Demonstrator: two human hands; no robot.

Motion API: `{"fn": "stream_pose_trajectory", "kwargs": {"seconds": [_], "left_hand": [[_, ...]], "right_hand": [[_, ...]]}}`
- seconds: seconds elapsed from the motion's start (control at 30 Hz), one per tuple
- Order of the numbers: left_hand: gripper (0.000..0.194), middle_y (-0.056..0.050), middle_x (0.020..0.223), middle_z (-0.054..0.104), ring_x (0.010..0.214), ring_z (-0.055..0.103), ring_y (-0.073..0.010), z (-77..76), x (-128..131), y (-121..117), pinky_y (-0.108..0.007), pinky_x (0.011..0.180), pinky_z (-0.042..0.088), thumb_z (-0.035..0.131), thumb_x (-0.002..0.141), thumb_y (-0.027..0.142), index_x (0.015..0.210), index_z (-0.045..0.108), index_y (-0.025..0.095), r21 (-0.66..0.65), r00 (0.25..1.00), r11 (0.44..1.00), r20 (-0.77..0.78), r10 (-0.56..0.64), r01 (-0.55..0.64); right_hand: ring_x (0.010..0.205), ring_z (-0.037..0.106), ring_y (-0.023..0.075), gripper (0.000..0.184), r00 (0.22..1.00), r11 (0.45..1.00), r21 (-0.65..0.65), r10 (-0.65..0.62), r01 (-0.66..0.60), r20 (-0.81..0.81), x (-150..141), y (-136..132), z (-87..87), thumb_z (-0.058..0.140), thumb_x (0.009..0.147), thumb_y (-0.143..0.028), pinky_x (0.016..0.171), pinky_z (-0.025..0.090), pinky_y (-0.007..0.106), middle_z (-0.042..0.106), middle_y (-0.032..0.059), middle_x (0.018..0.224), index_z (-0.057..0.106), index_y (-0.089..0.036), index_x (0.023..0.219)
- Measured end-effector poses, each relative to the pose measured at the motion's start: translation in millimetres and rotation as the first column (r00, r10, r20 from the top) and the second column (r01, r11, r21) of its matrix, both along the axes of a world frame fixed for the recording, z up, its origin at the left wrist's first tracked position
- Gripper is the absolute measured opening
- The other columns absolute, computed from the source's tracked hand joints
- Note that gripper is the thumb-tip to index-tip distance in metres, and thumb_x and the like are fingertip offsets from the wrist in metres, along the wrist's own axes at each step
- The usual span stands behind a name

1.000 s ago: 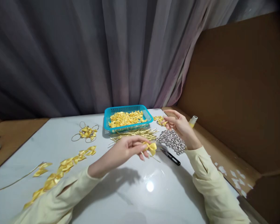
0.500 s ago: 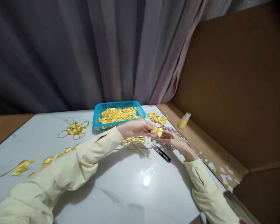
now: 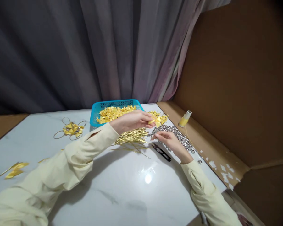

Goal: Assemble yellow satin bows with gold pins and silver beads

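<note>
Two bare hands work over a white, marbled, glossy table (image 3: 122, 185). Held in the left hand's (image 3: 135, 121) fingertips is a small, shiny yellow ribbon bow (image 3: 157, 121), up above the table, near the right end of a turquoise perforated plastic basket (image 3: 92, 117). The fingers are closed on one side of it, leaving the other loop sticking out.

The right hand (image 3: 172, 142) is lower, its thumb and fingers drawn together at the near edge of a heap of glossy silver oval beads (image 3: 182, 138); from where I'm standing, I can't tell whether a bead is caught between them. Just beside lie black-handled thread snips (image 3: 162, 153) and a bundle of thin gold metallic strands (image 3: 133, 136).

I'd judge the bow next to weightless, soft and a bit slick, easily crushed if squeezed across its loops; the knotted middle looks the firmest place to take hold. Those beads seem hard, smooth and slippery, inclined to roll, so they'd want a fingertip pinch around their sides.
</note>
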State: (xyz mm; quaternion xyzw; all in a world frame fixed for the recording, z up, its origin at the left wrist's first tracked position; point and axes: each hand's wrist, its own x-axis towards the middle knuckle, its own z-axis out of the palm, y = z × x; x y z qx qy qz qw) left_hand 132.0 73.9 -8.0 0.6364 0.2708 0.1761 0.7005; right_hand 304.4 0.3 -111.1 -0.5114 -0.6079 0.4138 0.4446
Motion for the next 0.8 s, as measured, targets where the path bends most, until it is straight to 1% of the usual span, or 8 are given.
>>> {"fn": "stream_pose_trajectory", "kwargs": {"seconds": [0.17, 0.27, 0.37, 0.47, 0.57, 0.63, 0.73, 0.8], "left_hand": [[0.011, -0.004, 0.078, 0.065, 0.077, 0.059, -0.0128, 14.2, -32, -13, -0.027, 0.076, 0.044, 0.058, 0.082, 0.018, 0.087, 0.064, 0.011, 0.167, 0.988, 0.974, 0.0, 0.158, -0.155], [0.015, -0.004, 0.08, 0.066, 0.075, 0.061, -0.0136, 19.1, -50, -25, -0.026, 0.071, 0.046, 0.059, 0.084, 0.026, 0.09, 0.065, 0.014, 0.348, 0.969, 0.909, -0.006, 0.246, -0.228], [0.016, -0.002, 0.075, 0.066, 0.067, 0.059, -0.0116, 21.2, -67, -39, -0.024, 0.066, 0.046, 0.06, 0.084, 0.027, 0.095, 0.063, 0.016, 0.347, 0.941, 0.882, -0.002, 0.339, -0.318], [0.014, -0.003, 0.077, 0.067, 0.067, 0.059, -0.0111, 19.3, -81, -53, -0.023, 0.065, 0.047, 0.06, 0.084, 0.027, 0.094, 0.063, 0.017, 0.256, 0.927, 0.896, 0.006, 0.375, -0.364], [0.013, -0.002, 0.074, 0.065, 0.065, 0.056, -0.0091, 14.7, -92, -61, -0.02, 0.067, 0.048, 0.059, 0.085, 0.024, 0.081, 0.066, 0.014, 0.14, 0.917, 0.907, 0.037, 0.397, -0.398], [0.015, -0.003, 0.075, 0.063, 0.064, 0.055, -0.0078, 11.4, -98, -62, -0.017, 0.065, 0.049, 0.058, 0.086, 0.02, 0.078, 0.067, 0.012, 0.026, 0.906, 0.907, 0.075, 0.417, -0.42], [0.016, -0.007, 0.081, 0.063, 0.067, 0.056, -0.0076, 7.2, -108, -57, -0.013, 0.063, 0.051, 0.053, 0.087, 0.008, 0.081, 0.068, 0.008, -0.273, 0.878, 0.874, 0.154, 0.453, -0.403], [0.021, -0.009, 0.079, 0.062, 0.062, 0.057, -0.0072, 5.4, -114, -54, -0.013, 0.059, 0.052, 0.046, 0.086, 0.0, 0.085, 0.066, 0.005, -0.507, 0.859, 0.806, 0.217, 0.463, -0.306]], "right_hand": [[0.073, 0.062, 0.0216, 0.025, 0.99, 0.999, 0.001, -0.038, 0.038, 0.132, 2, 3, -10.3, 0.059, 0.077, -0.038, 0.073, 0.046, 0.032, 0.07, 0.0065, 0.074, 0.069, -0.016, 0.07], [0.073, 0.061, 0.0229, 0.024, 0.98, 0.997, 0.019, -0.081, 0.079, 0.183, 1, 5, -15.6, 0.06, 0.075, -0.037, 0.072, 0.045, 0.033, 0.07, 0.0068, 0.074, 0.069, -0.016, 0.07], [0.078, 0.062, 0.0248, 0.027, 0.973, 0.993, 0.029, -0.12, 0.117, 0.196, 3, 6, -16.8, 0.06, 0.075, -0.04, 0.077, 0.044, 0.035, 0.071, 0.0078, 0.08, 0.071, -0.016, 0.075], [0.083, 0.063, 0.0257, 0.029, 0.977, 0.993, 0.019, -0.115, 0.114, 0.178, 7, 3, -12.4, 0.061, 0.075, -0.042, 0.082, 0.044, 0.037, 0.072, 0.0086, 0.084, 0.072, -0.016, 0.076], [0.08, 0.064, 0.0234, 0.029, 0.991, 1.0, -0.005, -0.024, 0.025, 0.133, 12, -6, -2.7, 0.061, 0.076, -0.044, 0.083, 0.046, 0.036, 0.072, 0.0075, 0.079, 0.072, -0.017, 0.072], [0.077, 0.065, 0.0216, 0.03, 0.994, 0.999, -0.016, 0.04, -0.038, 0.101, 13, -14, 6.1, 0.061, 0.079, -0.044, 0.08, 0.049, 0.035, 0.072, 0.0069, 0.074, 0.072, -0.016, 0.08], [0.068, 0.065, 0.0201, 0.026, 0.987, 0.991, -0.025, 0.136, -0.135, 0.087, 12, -29, 21.4, 0.064, 0.078, -0.041, 0.07, 0.051, 0.034, 0.071, 0.0065, 0.067, 0.072, -0.017, 0.086], [0.081, 0.063, 0.0214, 0.022, 0.952, 0.954, 0.058, 0.286, -0.293, 0.107, 10, -40, 31.9, 0.061, 0.083, -0.034, 0.074, 0.05, 0.034, 0.07, 0.008, 0.072, 0.073, -0.018, 0.074]]}}
